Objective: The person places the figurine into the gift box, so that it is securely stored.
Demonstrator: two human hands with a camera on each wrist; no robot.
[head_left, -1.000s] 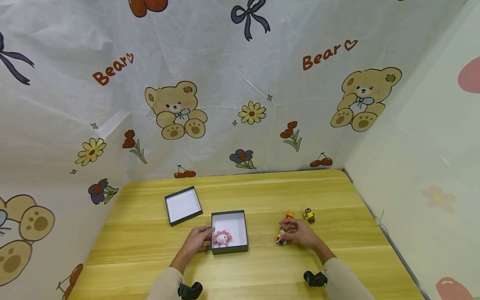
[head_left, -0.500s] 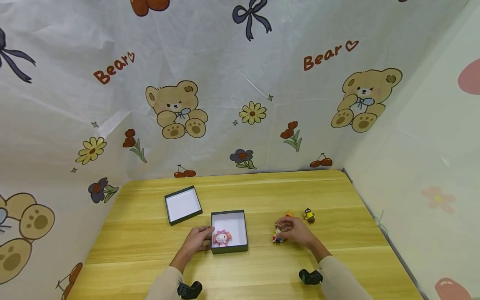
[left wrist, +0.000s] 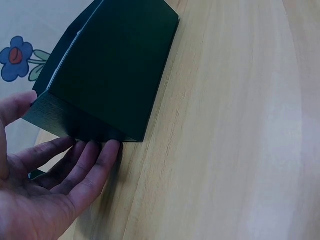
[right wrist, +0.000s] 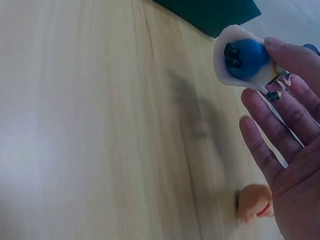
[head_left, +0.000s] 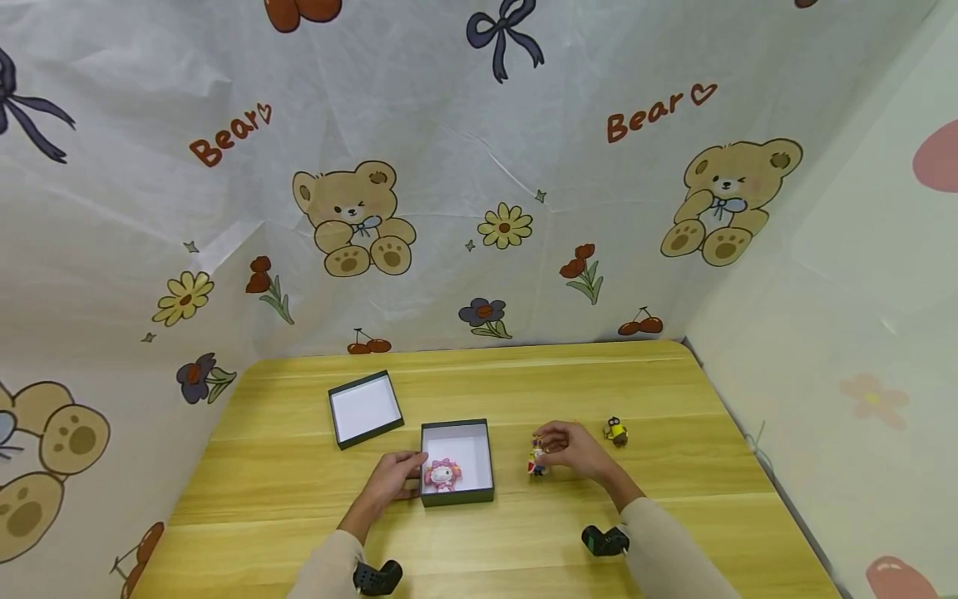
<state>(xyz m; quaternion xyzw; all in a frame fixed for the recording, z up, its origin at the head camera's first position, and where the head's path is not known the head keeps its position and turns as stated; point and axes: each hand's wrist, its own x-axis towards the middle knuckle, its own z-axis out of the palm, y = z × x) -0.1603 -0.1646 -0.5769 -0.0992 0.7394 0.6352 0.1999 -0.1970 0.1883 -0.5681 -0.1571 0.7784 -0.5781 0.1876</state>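
While I watch from the head camera, nearest me come two sleeves, each with a dark wrist camera. I count two hands, two box parts and four toys in all.

My left hand (head_left: 391, 481) lies against the near left corner of the box (head_left: 457, 494); its grip is loose, fingers (left wrist: 93, 161) straight and touching the dark outer wall in the left wrist view, thumb up beside the corner, nothing pinched. That box is open, white inside, dark green outside, and sits near the middle of the tabletop (head_left: 524, 532). One pink doll (head_left: 442, 475) lies inside it, at the near left part of the floor.

Just right of the box, my right hand (head_left: 572, 449) holds one figure (head_left: 536, 462), a small toy with blue, white and red on it. The right wrist view shows that figure (right wrist: 245, 59) pinched at the fingertips, its blue and white underside facing the camera, while the other fingers stay fairly straight; so the grip is narrow, closed on the figure. It is held close above the wood, apart from the box.

An orange toy (right wrist: 255, 202) lies on the tabletop under that palm, seen only by the wrist camera. Farther right stands one yellow toy (head_left: 616, 431), well clear of the hand.

Farther back and left lies the lid (head_left: 365, 410), upturned, white inside, near the box without touching it.
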